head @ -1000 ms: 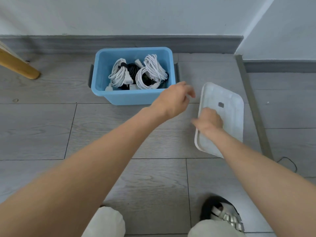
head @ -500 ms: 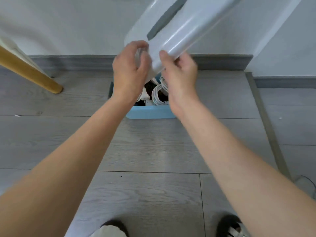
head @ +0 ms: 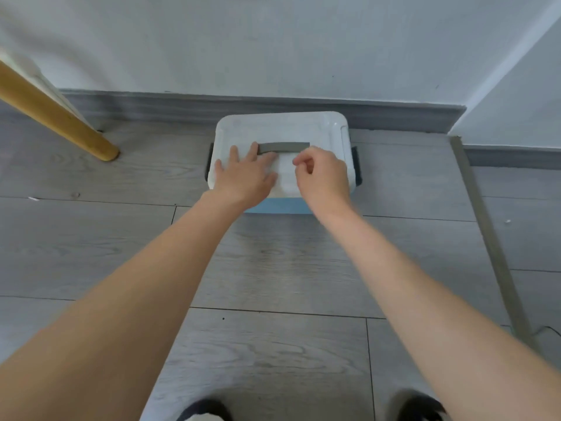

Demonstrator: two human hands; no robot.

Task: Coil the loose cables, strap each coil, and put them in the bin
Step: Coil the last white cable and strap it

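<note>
The blue bin (head: 277, 206) stands on the floor by the wall, and only a strip of its front wall shows. A white lid (head: 282, 129) with a grey handle (head: 283, 147) covers it, so the coiled cables inside are hidden. My left hand (head: 244, 174) lies flat on the lid's left half with fingers spread. My right hand (head: 323, 174) rests on the lid's right half with fingers curled, holding nothing that I can see. Dark latches (head: 357, 167) sit at the bin's two ends.
A wooden furniture leg (head: 60, 123) slants down to the floor at the left. A grey skirting board (head: 151, 107) runs along the wall behind the bin. A grey floor strip (head: 485, 232) runs down the right side. My shoes (head: 416, 405) show at the bottom edge.
Both hands lifted the white lid from the floor at the right, carried it over the bin and set it down on top. The cables are now covered.
</note>
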